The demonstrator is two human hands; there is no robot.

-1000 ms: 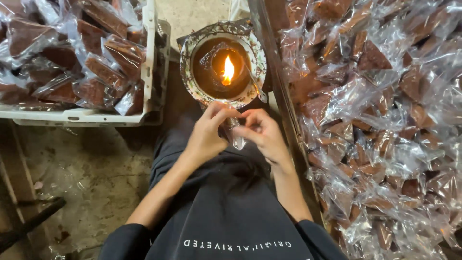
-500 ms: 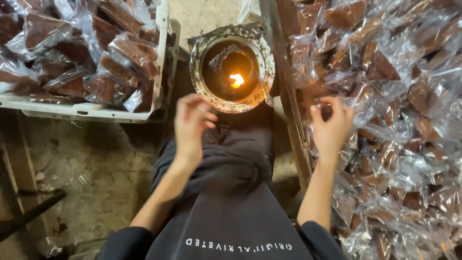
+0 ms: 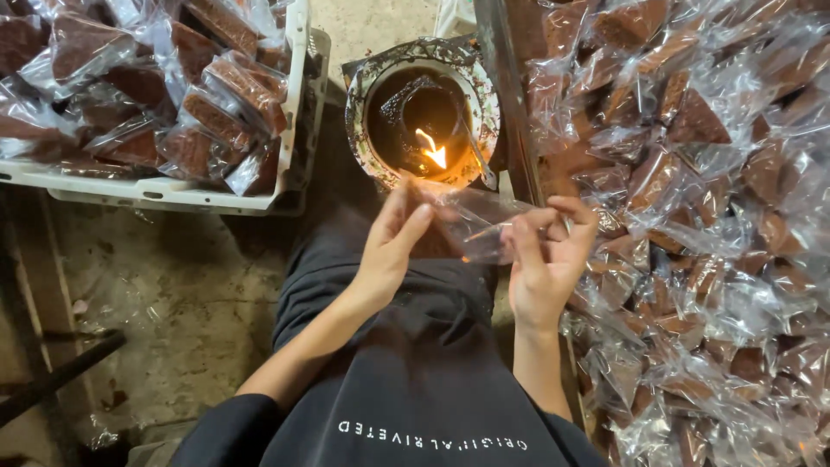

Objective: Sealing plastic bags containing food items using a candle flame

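- Our left hand [image 3: 393, 246] and right hand [image 3: 545, 259] hold a clear plastic bag [image 3: 475, 223] between them, above our lap and just below the bowl with a flame [image 3: 425, 112].
- Left fingers are half open, fingertips touching the bag's left end; right thumb and fingers pinch its right end.
- The bag's long axis runs left to right, tilted slightly down to the right; we cannot tell which end is its mouth.
- Room is tight: a white crate [image 3: 285, 186] of wrapped brown cakes sits at upper left, and a heap of wrapped cakes [image 3: 692, 216] fills the right side, just beside the right hand.
- Bare concrete floor [image 3: 173, 285] at lower left is the only free space.
- The crate and heap are cut off by the frame edges; what is inside the bag is hard to make out through the glare.
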